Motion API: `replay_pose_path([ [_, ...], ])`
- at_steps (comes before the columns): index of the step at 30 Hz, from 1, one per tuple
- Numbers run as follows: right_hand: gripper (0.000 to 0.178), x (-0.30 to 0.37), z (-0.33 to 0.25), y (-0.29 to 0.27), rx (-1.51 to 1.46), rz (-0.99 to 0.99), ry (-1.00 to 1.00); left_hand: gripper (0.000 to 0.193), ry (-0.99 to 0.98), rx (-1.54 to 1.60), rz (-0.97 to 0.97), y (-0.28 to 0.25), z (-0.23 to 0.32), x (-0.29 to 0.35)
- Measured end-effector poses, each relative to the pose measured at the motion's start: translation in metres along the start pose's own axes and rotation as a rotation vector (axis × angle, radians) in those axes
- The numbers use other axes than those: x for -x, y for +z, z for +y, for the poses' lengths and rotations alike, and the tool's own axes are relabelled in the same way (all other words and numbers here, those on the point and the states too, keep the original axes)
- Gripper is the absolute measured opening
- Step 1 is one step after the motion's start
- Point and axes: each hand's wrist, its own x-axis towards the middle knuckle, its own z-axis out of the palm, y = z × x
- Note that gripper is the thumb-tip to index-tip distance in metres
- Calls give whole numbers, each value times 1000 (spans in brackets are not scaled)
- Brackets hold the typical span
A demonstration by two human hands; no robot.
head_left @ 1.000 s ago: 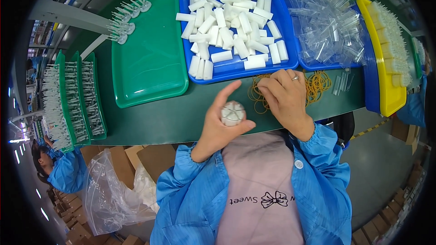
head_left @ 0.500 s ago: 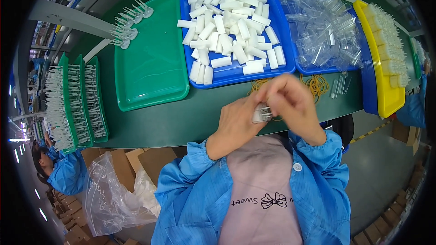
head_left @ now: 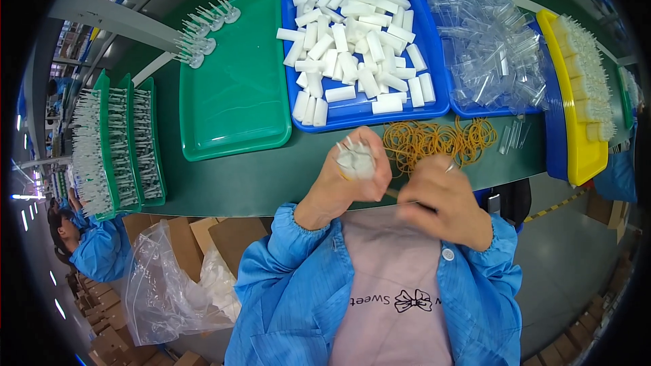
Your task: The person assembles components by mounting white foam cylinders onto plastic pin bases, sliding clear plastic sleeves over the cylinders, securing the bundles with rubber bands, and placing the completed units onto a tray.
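My left hand (head_left: pixel 371 179) is closed around a small whitish bundle (head_left: pixel 355 160) with a few thin prongs sticking up from it. A yellowish strip, perhaps a rubber band, shows at the bundle's lower edge. To its right is my right hand (head_left: pixel 444 203), fingers curled and smeared by motion; whether anything is in them I cannot make out. Just beyond both hands lies a loose heap of yellow-brown rubber bands (head_left: pixel 434 141) on the green table.
Blue trays hold white cylinders (head_left: pixel 352 41) and clear plastic pieces (head_left: pixel 488 47). On the left are a green tray (head_left: pixel 234 108) with several pronged bundles (head_left: pixel 194 51) and stacked green trays (head_left: pixel 139 149) of pronged parts. A yellow tray (head_left: pixel 588 169) stands right. A few clear strips (head_left: pixel 514 135) lie nearby.
My hands have come apart, the right moving down and right. My left hand has turned so the bundle's prongs point up. The rubber band heap is now more exposed.
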Motion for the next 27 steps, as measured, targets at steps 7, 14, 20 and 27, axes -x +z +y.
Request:
replay_pose_path([
  [7, 35, 13, 5, 20, -1640, 33, 160, 60, 147, 404, -61, 0, -16, 6],
  [14, 63, 2, 28, 43, -1843, 174, 400, 73, 157, -450, 203, 6, -4, 6],
  [20, 57, -11, -2, 28, -722, 192, 304, 75, 445, -1124, 213, 10, -4, 6],
  [27, 33, -16, -13, 25, -167, 217, 215, 80, 515, -1256, 143, 8, -11, 5],
])
